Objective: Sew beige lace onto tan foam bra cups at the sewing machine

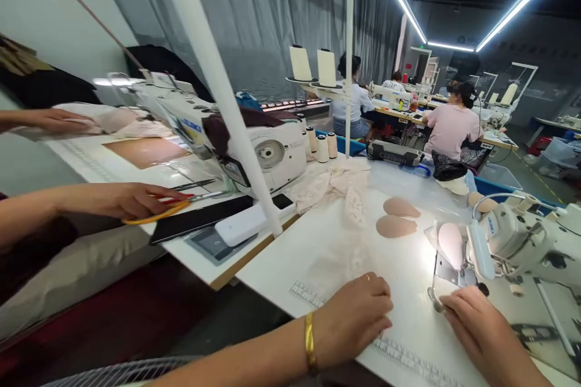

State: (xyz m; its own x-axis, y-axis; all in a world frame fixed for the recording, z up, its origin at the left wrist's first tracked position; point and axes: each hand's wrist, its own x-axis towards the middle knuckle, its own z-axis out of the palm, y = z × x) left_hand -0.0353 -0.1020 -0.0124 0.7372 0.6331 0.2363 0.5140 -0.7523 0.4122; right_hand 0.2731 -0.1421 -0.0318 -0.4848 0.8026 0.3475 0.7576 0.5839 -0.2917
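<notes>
My left hand [356, 317], with a gold bangle at the wrist, rests over the white sewing table with its fingers curled in. Whatever it may hold is hidden under the fingers. Pale lace fabric [351, 187] lies on the table beyond it. My right hand [481, 329] is closed beside the needle plate [447, 269] of a sewing machine [503, 236], its fingertips at a small round metal piece [434, 299]. What those fingers grip cannot be made out. A pale pink teardrop-shaped pad [451, 245] lies by the machine's needle area. Two tan teardrop-shaped pieces [396, 227] lie left of it.
At left, a co-worker's hand [140, 201] holds yellow-handled scissors [158, 213] beside another sewing machine [267, 154]. A white post [227, 109] rises between the tables. A white power bank-like box [242, 224] and thread cones [322, 148] stand nearby. People sit sewing farther back.
</notes>
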